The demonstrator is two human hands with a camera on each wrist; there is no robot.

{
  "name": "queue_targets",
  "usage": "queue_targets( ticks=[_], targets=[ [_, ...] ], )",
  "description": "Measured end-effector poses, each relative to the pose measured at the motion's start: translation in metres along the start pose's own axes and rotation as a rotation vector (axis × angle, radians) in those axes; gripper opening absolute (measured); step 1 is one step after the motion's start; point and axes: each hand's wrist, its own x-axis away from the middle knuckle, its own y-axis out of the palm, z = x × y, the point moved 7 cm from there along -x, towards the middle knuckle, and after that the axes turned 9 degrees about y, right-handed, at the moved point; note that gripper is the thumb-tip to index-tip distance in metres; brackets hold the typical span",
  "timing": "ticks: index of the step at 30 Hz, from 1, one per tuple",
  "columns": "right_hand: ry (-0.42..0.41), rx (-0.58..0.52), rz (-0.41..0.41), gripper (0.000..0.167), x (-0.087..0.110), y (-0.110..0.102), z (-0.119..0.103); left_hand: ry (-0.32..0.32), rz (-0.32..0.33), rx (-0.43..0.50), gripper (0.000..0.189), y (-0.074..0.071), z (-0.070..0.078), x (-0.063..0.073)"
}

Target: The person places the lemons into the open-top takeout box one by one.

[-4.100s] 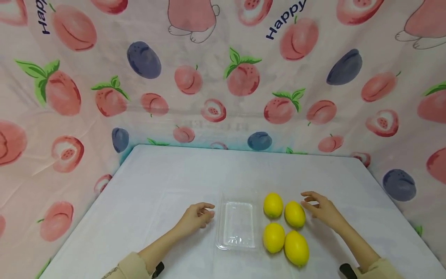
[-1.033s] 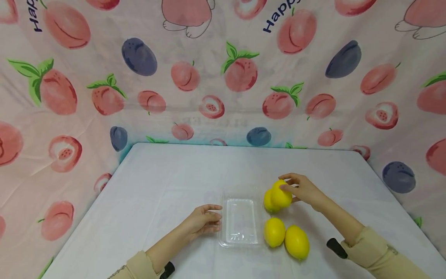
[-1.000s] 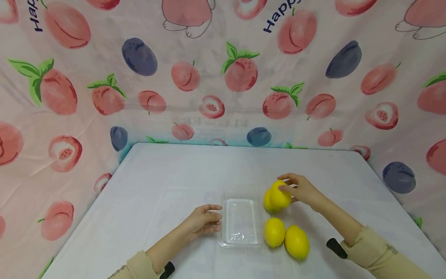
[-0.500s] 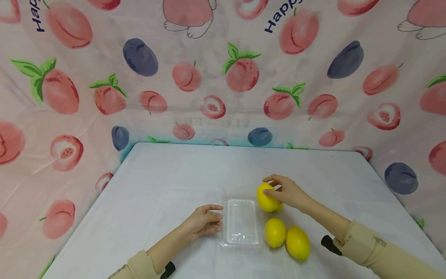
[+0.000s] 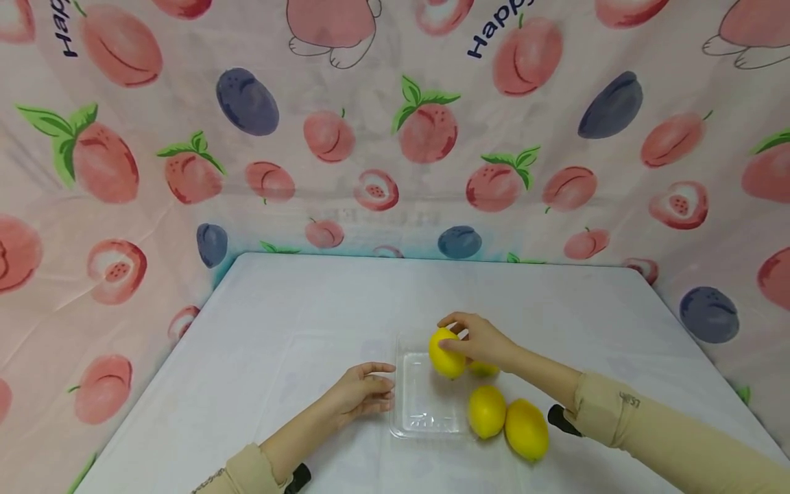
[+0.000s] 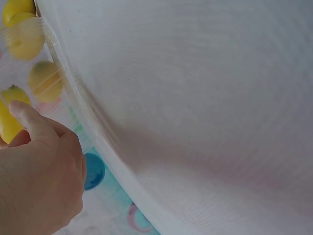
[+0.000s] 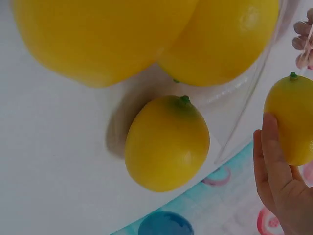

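The yellow lemon (image 5: 446, 357) is up in the air over the clear box (image 5: 426, 408), near one o'clock if the box is a clock with twelve at the far side. Its shadow seems to fall inside the box, so it looks lifted and not set down. The right hand (image 5: 481, 341) has its fingers bent around the lemon and the thumb on the near side. Holding it from two sides probably stops something so round and smooth from slipping.

The box sits flat on the counter (image 5: 321, 295), between the two hands, so both can get to it easily. The left hand (image 5: 361, 390) is at nine o'clock. Its fingers are loose and hold nothing that I can see, but the tips seem to touch the box's edge. Maybe they keep the light box from sliding.

Another lemon (image 5: 484, 369) rests at two o'clock, partly hidden by the right hand. Two more, a near lemon (image 5: 487, 412) and an outer lemon (image 5: 527, 430), lie side by side past three o'clock. All three are close to the box, on the right hand's side, which likely makes for a short reach.

Both rolled sleeves (image 5: 607, 412) stay back from the fingers. At twelve o'clock, behind the counter, hangs a pink cloth (image 5: 370, 137) with fruit pictures.
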Motion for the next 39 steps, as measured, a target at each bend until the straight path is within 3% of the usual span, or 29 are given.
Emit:
queue_targets(
  ticks=[13,23,31,39],
  targets=[
    [0.005,0.033,-0.037,0.038,-0.018,0.030,-0.005,-0.017,0.025,-0.014,0.042,-0.001,-0.001,0.000],
    [0.099,0.011,-0.017,0.038,-0.031,0.048,-0.003,-0.018,0.021,-0.011,0.039,-0.001,-0.001,-0.001],
    [0.124,-0.015,0.042,0.046,-0.032,0.052,0.000,-0.017,0.009,-0.011,0.039,-0.002,-0.002,-0.001],
    [0.105,0.023,0.022,0.030,-0.031,0.048,-0.002,-0.013,0.008,-0.020,0.040,-0.002,0.000,-0.001]
  ],
)
